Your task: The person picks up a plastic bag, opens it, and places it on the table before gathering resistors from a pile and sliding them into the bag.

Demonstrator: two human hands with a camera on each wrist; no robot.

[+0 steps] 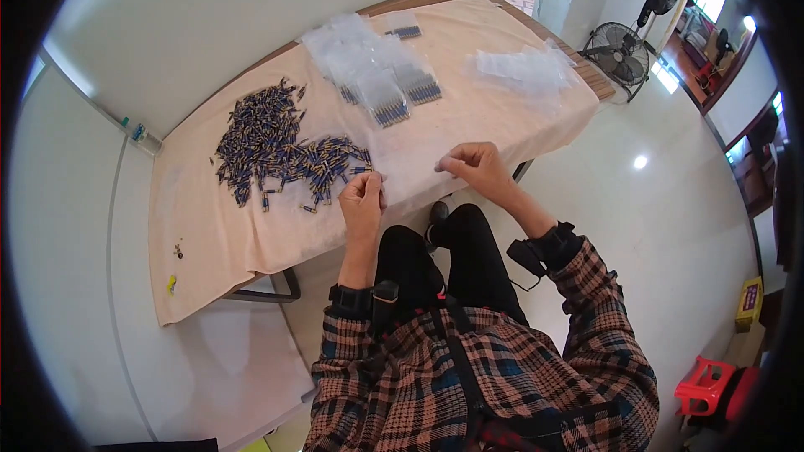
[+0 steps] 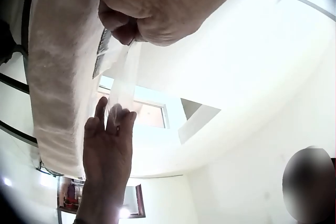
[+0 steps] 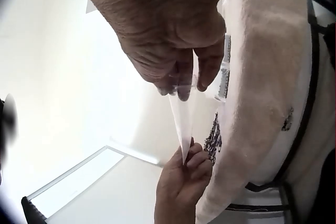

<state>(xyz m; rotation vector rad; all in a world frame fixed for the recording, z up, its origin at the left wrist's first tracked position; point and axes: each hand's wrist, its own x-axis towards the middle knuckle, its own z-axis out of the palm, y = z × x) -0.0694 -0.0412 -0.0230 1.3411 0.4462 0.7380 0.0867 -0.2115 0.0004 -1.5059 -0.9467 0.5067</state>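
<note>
A clear plastic bag [image 2: 125, 77] is stretched between my two hands, barely visible in the head view. My left hand [image 1: 363, 201] pinches its one end, fingers curled, just in front of the pile's near edge. At the other end, the fingertips and thumb of my right hand [image 1: 481, 172] hold the bag's edge. In the right wrist view the bag [image 3: 181, 124] narrows toward the left hand [image 3: 185, 182]. Beside the left hand, a large heap of small dark-blue pieces with gold ends [image 1: 260, 134] lies on the table cloth.
Filled clear bags [image 1: 383, 100] with rows of these pieces lie at the table's back. A stack of clear bags [image 1: 523, 67] rests on the right part of the cloth [image 1: 461, 38]. Tiny bits and a yellow item [image 1: 172, 285] lie at left. A fan [image 1: 620, 50] stands beyond the table.
</note>
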